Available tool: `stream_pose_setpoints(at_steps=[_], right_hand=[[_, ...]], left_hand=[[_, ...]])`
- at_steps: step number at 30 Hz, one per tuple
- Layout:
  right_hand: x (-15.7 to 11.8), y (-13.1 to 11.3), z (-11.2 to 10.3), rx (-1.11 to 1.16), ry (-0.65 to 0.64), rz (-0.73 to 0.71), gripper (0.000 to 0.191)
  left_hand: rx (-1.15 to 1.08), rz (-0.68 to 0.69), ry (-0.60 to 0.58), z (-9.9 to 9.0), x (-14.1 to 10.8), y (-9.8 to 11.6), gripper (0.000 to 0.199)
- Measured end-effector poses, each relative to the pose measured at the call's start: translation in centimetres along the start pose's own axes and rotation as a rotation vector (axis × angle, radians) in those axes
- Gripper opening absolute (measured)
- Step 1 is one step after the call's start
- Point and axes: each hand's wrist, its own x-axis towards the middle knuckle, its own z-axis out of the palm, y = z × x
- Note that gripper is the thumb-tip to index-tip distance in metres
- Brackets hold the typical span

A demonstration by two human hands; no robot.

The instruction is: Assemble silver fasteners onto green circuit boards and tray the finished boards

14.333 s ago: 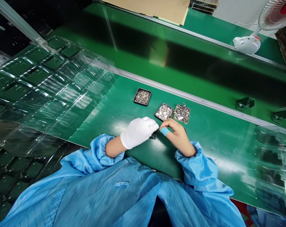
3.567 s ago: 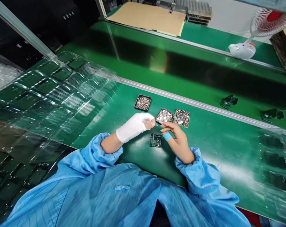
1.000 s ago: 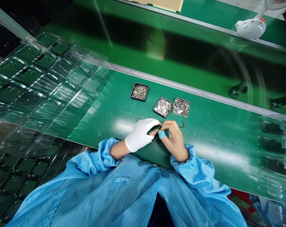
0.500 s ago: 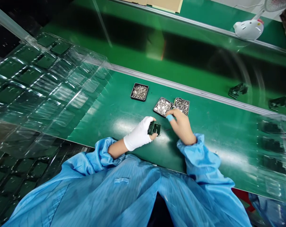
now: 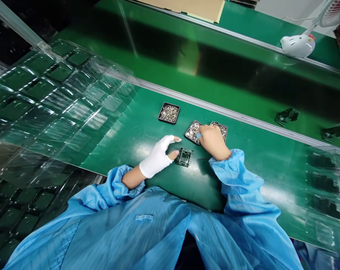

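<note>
My left hand [image 5: 158, 155], in a white glove with bare fingertips, is open, thumb and fingers apart. A green circuit board [image 5: 184, 157] lies flat on the green table beside its fingertips; whether the thumb touches it I cannot tell. My right hand [image 5: 213, 141] reaches over a small black tray [image 5: 193, 132] of shiny metal parts, its fingers bent together and a blue wrap on one fingertip. What they pinch, if anything, is hidden. Partly behind this hand stands another tray [image 5: 223, 132] of metal parts.
A third black tray [image 5: 169, 113] of small metal pieces stands to the left. One thin dark stick [image 5: 203, 159] lies right of the board. Clear plastic blister trays [image 5: 60, 90] cover the left side; more [image 5: 327, 183] sit at right. A metal rail [image 5: 237, 116] borders the table's back.
My left hand has let go of the circuit board, which now lies on the table, and its fingers have spread. My right hand has moved down to the metal parts, fingers closed in.
</note>
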Motion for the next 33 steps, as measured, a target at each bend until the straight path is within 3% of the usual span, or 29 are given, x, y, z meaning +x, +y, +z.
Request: stream_pose_setpoints(at_steps=[3,7,11,15,19,22,24,26,29,31,33], right_hand=[[-0.7,0.7,0.1,0.225,0.097,0.024,0.016],[-1.8,1.1,-0.1,0.710,0.211,0.071,0.008],[-3.0,0.0,-0.7,1.079,0.155,0.002,0.009],[-4.0,-1.7,-0.8,1.214,0.052,-0.044,0.010],[-4.4,-2.0,-0.3,1.181,0.086,-0.023,0.011],[-4.2,-1.1,0.3,1.144,0.141,0.027,0.011],[-3.8,-0.4,0.6,1.111,0.183,0.061,0.011],[-3.1,0.2,0.8,1.029,0.234,0.072,0.010],[-2.0,0.6,1.5,0.779,0.288,0.063,0.010],[-1.7,0.7,2.0,0.585,0.296,0.050,0.015],[-1.8,0.7,2.4,0.461,0.299,0.022,0.023]], left_hand=[[0.014,0.000,0.002,-0.5,1.1,0.5,0.024],[0.069,-0.008,-0.022,-0.5,2.4,1.1,0.015],[0.138,0.069,0.004,0.3,3.4,1.7,0.011],[0.167,0.121,-0.040,1.1,3.8,2.5,0.010],[0.182,0.101,-0.026,0.9,4.0,2.4,0.015],[0.223,0.034,0.018,0.1,4.4,1.1,0.014],[0.282,0.012,-0.037,-0.2,4.7,-0.3,0.015],[0.337,0.024,-0.167,-0.2,5.0,-1.6,0.015],[0.419,0.058,-0.328,0.2,5.1,-3.3,0.022],[0.436,0.077,-0.351,0.2,5.0,-3.9,0.025],[0.394,0.086,-0.300,-0.2,4.8,-4.2,0.025]])
